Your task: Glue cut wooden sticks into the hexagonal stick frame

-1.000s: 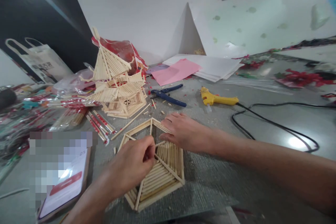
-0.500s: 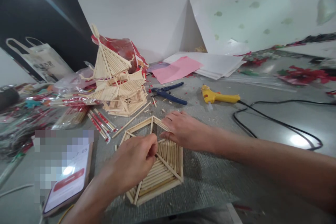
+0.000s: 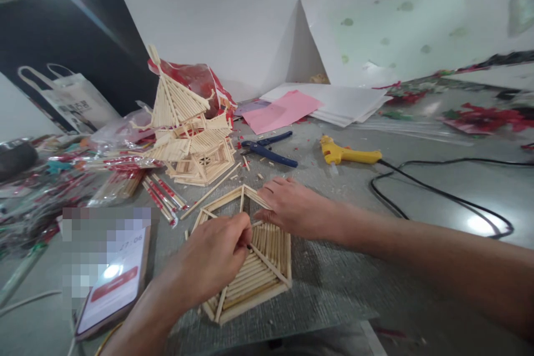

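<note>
A hexagonal frame of thin wooden sticks (image 3: pixel 258 292) lies on the table in front of me; rows of sticks fill its near and right sections, and the far ones are open. My left hand (image 3: pixel 221 245) is over its middle, fingers closed in a pinch near the hub; what they hold is hidden. On the far right rim rests my right hand (image 3: pixel 287 203), its thumb and fingers closed around the edge sticks. A pagoda model (image 3: pixel 189 128) of similar sticks stands behind the frame.
Blue-handled pliers (image 3: pixel 271 150) and a yellow glue gun (image 3: pixel 350 154) with a black cord lie beyond my hands. A phone (image 3: pixel 112 283) is at left, near wrapped stick bundles (image 3: pixel 162 197). Pink paper (image 3: pixel 281 111) and white sheets (image 3: pixel 354 103) lie at the back.
Both hands keep almost the same place on the frame. The view has shifted slightly, so the phone and bag at left appear a little further right.
</note>
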